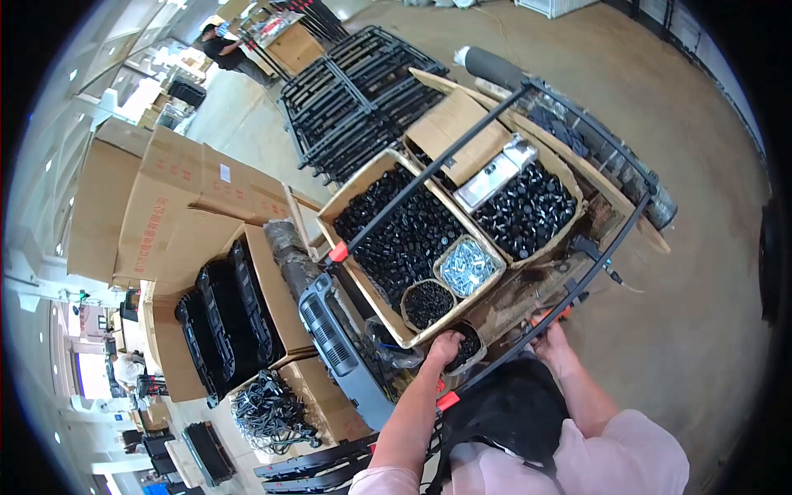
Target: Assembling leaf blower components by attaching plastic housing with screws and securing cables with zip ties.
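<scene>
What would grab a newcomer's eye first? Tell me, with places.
Likely the open rectangular tan box of shiny black parts, mid-picture, with silver metal pieces at its lower right. Just below, the bare left hand reaches to a small pale tub of tiny black pieces.

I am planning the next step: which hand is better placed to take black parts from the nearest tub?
Probably the left hand: it is at the tub, while the right hand is by an orange object.

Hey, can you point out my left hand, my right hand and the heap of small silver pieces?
Left hand [446,347]: head view, on the back of the hand.
Right hand [548,332]: head view, on the back of the hand.
Small silver pieces [467,267]: head view, mid-heap.
</scene>
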Demonstrator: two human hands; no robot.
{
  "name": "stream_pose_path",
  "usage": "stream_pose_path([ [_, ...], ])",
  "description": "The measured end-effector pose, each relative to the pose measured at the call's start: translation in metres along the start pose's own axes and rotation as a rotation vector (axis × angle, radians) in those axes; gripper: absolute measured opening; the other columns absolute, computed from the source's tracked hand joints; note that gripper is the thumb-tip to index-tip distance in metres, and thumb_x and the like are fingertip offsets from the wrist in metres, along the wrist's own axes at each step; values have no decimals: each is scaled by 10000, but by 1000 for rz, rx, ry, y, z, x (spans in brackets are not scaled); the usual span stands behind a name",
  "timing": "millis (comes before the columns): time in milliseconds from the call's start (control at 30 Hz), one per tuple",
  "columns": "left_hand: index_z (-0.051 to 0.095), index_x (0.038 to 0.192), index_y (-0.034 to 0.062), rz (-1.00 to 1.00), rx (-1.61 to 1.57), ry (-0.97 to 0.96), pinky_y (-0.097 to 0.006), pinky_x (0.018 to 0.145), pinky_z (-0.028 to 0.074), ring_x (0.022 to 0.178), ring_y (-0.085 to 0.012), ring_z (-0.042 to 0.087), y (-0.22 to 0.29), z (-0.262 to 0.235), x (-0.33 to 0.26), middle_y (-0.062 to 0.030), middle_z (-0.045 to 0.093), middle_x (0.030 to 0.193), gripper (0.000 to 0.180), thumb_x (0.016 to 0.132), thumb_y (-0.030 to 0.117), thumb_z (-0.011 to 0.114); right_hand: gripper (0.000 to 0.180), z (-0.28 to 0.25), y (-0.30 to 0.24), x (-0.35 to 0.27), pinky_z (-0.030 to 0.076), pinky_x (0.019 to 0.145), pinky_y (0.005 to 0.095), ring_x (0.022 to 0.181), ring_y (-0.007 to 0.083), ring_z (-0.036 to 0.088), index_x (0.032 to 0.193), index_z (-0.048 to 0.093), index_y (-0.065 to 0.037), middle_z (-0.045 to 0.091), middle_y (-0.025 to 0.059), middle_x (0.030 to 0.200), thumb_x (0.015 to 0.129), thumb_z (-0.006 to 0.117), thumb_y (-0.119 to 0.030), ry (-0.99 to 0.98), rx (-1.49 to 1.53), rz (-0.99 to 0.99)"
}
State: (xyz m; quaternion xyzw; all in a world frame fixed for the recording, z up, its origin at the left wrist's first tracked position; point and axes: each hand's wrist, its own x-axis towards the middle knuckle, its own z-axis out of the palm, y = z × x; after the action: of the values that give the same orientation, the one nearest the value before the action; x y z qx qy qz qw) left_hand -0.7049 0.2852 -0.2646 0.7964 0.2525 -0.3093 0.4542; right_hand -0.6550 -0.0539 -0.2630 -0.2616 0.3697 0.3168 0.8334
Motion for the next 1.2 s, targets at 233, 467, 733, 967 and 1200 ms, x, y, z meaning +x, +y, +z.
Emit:
stream_pose_path([
  [233,671,1073,69,-240,-651,-167,-286,533,428,659,-115,524,28,1,-10,-10,619,880,224,1081,254,546,515,-24,-9,-76,557,721,406,991,208,671,1445,524,-204,711,51,1129,957,679,-150,-27,-66,-159],
  [467,595,945,112,-321,-1050,-372,-205,435,272,575,-81,447,51,-32,-34,-1,580,839,164,1030,247,557,601,44,-44,-189,627,874,494,1057,261,699,1401,554,-79,678,134,1245,846,783,-111,-132,-662,-576],
  [733,546,965,78,212,-1783,-728,-219,426,311,588,-113,418,74,-40,-90,-32,475,840,162,1042,220,539,543,163,-102,-256,537,1074,420,1203,266,690,1327,618,-26,737,161,1238,832,830,-89,-660,-1192,-1042],
  [967,640,981,34,315,-1934,-409,-238,438,390,755,-190,515,118,-26,-117,-80,540,930,194,1041,204,569,589,220,-98,-235,572,1007,363,1122,219,725,1355,603,-31,740,137,1258,826,864,-44,-774,-1280,-1066],
  [1200,610,1302,46,455,-1751,-130,-197,518,351,708,-64,468,116,-16,-152,5,571,955,295,1092,253,619,510,255,-73,-205,561,1017,357,1145,217,712,1302,627,-72,737,110,1251,845,853,-42,-972,-1274,-1004],
])
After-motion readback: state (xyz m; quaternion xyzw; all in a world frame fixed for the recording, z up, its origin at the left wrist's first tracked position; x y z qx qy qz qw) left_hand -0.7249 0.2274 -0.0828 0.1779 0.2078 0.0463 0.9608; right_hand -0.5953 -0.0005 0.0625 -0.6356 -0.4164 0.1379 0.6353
